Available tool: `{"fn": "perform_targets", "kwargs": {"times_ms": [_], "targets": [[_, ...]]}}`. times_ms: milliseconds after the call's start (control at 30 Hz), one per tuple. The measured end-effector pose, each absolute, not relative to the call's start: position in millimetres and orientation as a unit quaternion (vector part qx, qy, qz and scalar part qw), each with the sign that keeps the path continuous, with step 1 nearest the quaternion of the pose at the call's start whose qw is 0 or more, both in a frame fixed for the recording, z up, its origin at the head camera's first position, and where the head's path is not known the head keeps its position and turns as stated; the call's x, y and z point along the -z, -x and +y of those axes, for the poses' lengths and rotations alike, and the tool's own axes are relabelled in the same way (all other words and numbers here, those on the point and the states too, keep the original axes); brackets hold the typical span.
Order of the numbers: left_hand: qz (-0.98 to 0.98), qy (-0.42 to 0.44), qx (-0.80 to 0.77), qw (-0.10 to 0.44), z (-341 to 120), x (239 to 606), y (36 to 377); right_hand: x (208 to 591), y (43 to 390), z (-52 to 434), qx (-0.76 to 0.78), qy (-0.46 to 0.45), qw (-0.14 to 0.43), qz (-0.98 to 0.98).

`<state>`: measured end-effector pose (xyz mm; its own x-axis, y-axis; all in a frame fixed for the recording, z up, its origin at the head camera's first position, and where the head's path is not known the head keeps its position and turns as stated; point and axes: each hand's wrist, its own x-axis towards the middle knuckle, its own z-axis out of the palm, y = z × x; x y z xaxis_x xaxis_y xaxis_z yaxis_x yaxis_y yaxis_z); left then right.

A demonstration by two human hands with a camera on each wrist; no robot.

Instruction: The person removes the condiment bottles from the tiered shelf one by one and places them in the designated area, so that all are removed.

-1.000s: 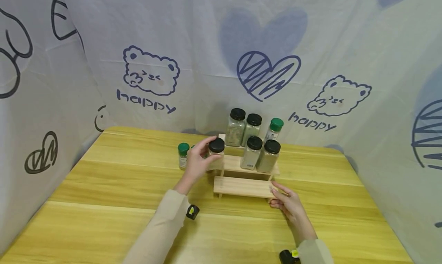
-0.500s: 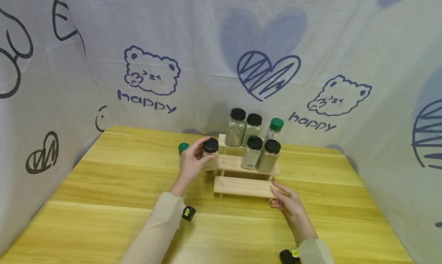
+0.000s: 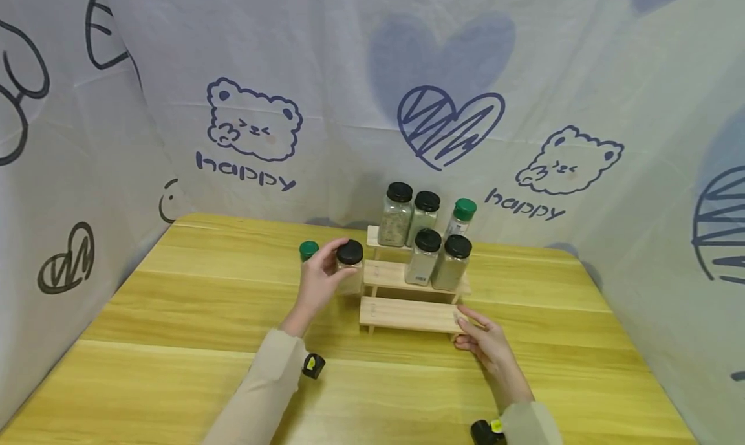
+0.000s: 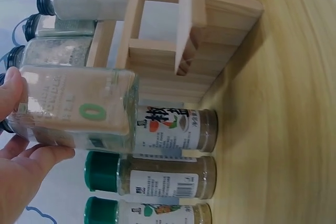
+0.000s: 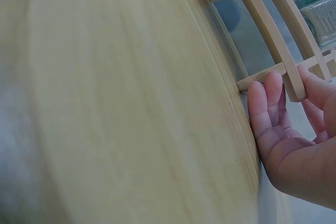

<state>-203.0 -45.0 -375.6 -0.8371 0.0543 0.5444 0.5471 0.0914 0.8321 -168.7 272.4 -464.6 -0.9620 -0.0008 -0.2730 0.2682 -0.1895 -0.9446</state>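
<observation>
Nearest the person, on the yellow wooden bench (image 3: pixel 174 367), the right hand (image 3: pixel 487 343) lies low with its fingers straight and relaxed, the fingertips (image 5: pixel 273 85) touching the right end of the lowest step of a small wooden rack (image 3: pixel 407 314); its grip is spread and holds nothing. Further in and to the left, the left hand (image 3: pixel 319 280) grips a black-capped jar (image 3: pixel 350 264), thumb and fingers curled round the glass body just under the cap. That jar stands upright, its long axis vertical, just off the left end of the rack's middle step, which lies to its right and is bare at that end; the left hand is plainly the nearer one to it. Whether the jar's base is on the bench or raised off it cannot be told. The wrist view shows pale, fine grains filling the jar (image 4: pixel 79 111). Just behind the left hand stand green-capped bottles (image 3: pixel 309 249) on the bench, three by the wrist view, with brownish powder inside. On the rack's middle step two black-capped jars (image 3: pixel 439 264) hold greyish-green powder; on the top step two more (image 3: pixel 410 215) hold similar contents, beside a green-capped bottle (image 3: pixel 462 217). Behind everything hangs a printed cloth (image 3: pixel 256 134).
</observation>
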Motion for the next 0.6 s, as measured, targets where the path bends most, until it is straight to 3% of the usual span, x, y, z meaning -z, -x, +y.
{"fn": "perform_targets", "kwargs": {"times_ms": [300,600], "targets": [[-0.732,0.209,0.615,0.205,-50.0,411.8,221.4,465.4,170.4,272.5,0.768,-0.105,0.089,0.625],[-0.738,0.21,0.608,0.203,-52.0,422.4,224.7,467.0,172.1,272.9,0.765,-0.1,0.088,0.63]]}}
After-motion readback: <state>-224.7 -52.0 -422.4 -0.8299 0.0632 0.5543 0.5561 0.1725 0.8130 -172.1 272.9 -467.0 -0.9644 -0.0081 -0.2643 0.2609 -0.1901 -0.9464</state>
